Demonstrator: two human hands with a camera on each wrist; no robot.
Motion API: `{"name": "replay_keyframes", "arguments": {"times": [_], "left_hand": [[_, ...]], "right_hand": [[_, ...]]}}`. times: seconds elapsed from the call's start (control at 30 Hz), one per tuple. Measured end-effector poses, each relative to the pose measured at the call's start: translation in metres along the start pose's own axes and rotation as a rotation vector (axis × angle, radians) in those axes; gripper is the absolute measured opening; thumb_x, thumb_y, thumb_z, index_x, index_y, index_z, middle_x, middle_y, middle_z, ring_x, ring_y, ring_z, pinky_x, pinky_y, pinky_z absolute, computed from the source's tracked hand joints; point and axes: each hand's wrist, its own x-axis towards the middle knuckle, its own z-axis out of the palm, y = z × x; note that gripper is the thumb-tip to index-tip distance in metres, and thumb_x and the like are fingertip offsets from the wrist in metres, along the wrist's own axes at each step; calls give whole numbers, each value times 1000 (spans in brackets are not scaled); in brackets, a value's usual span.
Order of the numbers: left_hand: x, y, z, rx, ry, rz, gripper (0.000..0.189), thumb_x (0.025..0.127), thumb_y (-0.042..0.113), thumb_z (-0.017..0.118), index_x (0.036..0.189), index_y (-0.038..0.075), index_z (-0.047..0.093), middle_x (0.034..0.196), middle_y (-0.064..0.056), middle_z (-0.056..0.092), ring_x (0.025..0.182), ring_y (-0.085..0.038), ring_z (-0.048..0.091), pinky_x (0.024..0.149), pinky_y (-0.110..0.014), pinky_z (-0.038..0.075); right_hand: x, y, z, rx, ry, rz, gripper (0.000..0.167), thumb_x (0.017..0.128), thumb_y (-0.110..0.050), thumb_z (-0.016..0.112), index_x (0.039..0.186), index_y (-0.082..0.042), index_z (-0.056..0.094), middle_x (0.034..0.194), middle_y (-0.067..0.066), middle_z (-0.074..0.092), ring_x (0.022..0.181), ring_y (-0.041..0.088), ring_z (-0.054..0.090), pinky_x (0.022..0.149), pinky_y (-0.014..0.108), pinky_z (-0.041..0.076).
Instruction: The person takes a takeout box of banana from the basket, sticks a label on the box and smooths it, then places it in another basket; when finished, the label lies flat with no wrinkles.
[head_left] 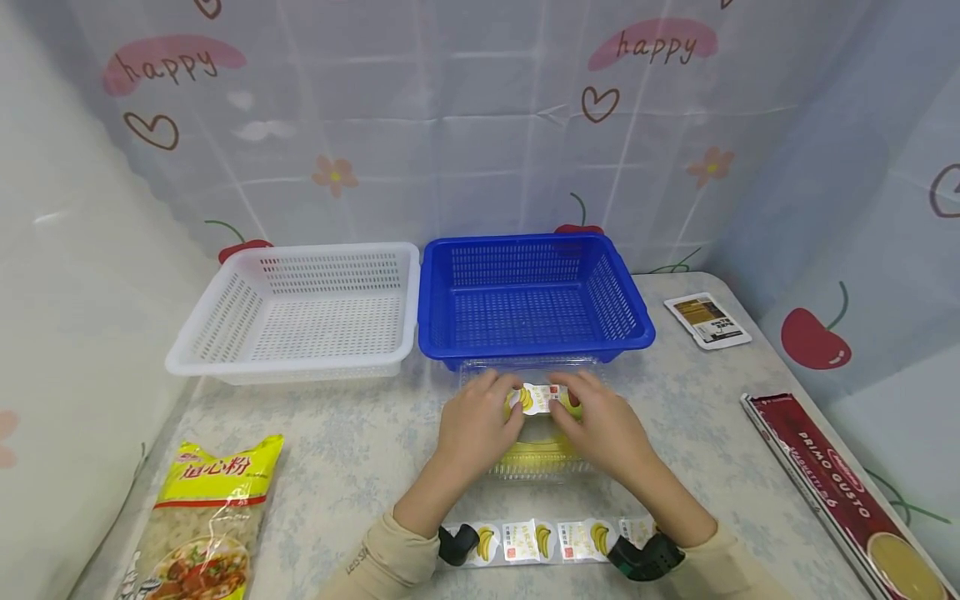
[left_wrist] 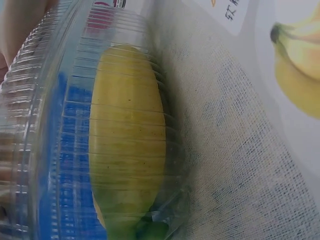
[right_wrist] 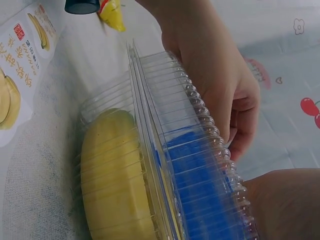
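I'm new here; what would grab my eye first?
Probably the bright blue basket, at the back beside a white basket. In front of it, the left hand and right hand hold a banana label at a clear box of yellow fruit. A red spaghetti packet lies far right.

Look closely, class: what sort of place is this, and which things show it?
Probably a screened-off tabletop workspace, though the wider room is hidden: printed sheeting hangs behind the table, which holds a blue basket and a spaghetti packet.
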Motion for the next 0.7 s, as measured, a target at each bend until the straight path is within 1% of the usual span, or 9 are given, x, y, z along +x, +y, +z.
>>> {"name": "replay_keyframes", "arguments": {"times": [0.07, 0.2, 0.37, 0.5, 0.7], "left_hand": [[0, 0, 0, -7, 7, -4, 20, 90, 26, 67, 107, 17, 73, 96, 1, 68, 76, -16, 64, 53, -24, 46], [0, 0, 1, 0, 32, 6, 18, 89, 26, 68, 103, 17, 74, 89, 1, 67, 71, -15, 61, 51, -23, 44], [-1, -1, 1, 6, 47, 11, 15, 88, 26, 70, 96, 16, 76, 81, 1, 62, 67, -15, 58, 50, -24, 43], [-2, -1, 0, -6, 48, 1, 13, 87, 24, 70, 94, 15, 77, 80, 1, 62, 70, -16, 59, 51, -24, 44], [-4, -1, 0, -34, 49, -20, 11, 87, 23, 70, 91, 15, 77, 82, 1, 64, 72, -17, 62, 53, -25, 46]], "right_hand": [[-1, 1, -1, 18, 2, 6, 31, 94, -22, 66, 124, -13, 67, 80, -3, 48, 58, 8, 35, 51, 23, 33], [-1, 3, -1, 41, 13, 2, 24, 95, -19, 66, 117, -13, 70, 79, -3, 47, 62, 9, 37, 53, 23, 33], [-1, 3, -1, 39, 15, -6, 19, 94, -19, 66, 112, -14, 72, 76, -3, 45, 61, 9, 36, 52, 23, 32], [-1, 3, 0, 27, 17, -20, 18, 94, -17, 67, 110, -12, 74, 74, -3, 45, 60, 8, 36, 50, 22, 32], [-3, 5, 0, 50, 18, -9, 18, 92, -9, 67, 109, -11, 74, 77, -4, 53, 62, 7, 42, 53, 21, 39]]}}
